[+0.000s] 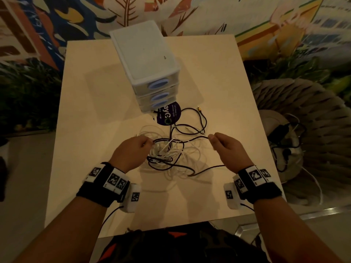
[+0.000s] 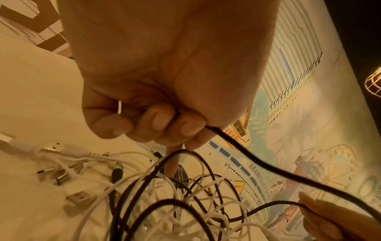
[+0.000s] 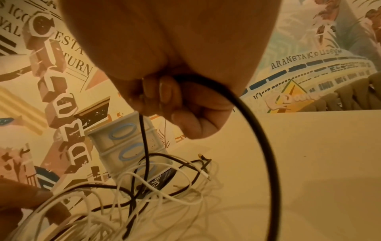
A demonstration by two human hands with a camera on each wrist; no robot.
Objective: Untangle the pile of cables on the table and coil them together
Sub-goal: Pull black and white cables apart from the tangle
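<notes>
Black and white cables (image 1: 169, 152) lie in a messy pile in the middle of the pale bench (image 1: 91, 114). The left hand (image 1: 131, 150) is curled tight around a black cable (image 2: 268, 166) at the left side of the pile. The right hand (image 1: 228, 147) grips a black cable (image 3: 257, 124) too, holding it up over the right side. A white box of 3 drawers (image 1: 146, 67) stands behind the pile, with a dark round sticker (image 1: 168, 114) at its foot.
</notes>
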